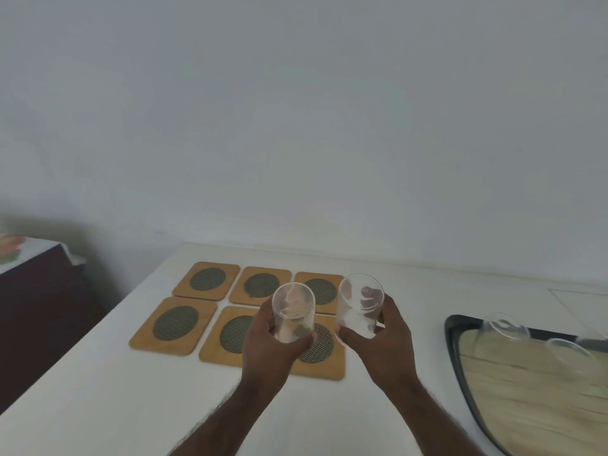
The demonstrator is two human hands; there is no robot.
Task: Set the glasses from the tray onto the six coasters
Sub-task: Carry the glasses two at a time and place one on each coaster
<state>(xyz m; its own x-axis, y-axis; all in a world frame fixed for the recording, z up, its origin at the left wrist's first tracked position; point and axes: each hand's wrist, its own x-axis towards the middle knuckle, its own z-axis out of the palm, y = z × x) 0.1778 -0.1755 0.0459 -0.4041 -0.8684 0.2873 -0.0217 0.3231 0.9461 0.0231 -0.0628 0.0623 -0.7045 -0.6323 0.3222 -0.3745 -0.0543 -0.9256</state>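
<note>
Left hand point(268, 340) clasped round clear glass tumbler point(292, 312), right hand point(383, 337) round second tumbler point(360, 306); both held above six square wooden coasters point(174, 324)

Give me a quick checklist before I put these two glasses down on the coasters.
1. Left hand grips left glass firmly: ok.
2. Right hand grips right glass firmly: ok.
3. All six coasters free of glasses: ok.
4. Both glasses upright: not ok, they tilt.
5. Glasses apart from each other: ok.
6. More glasses left on the tray: ok, though blurred, so the count cannot be told.
</note>
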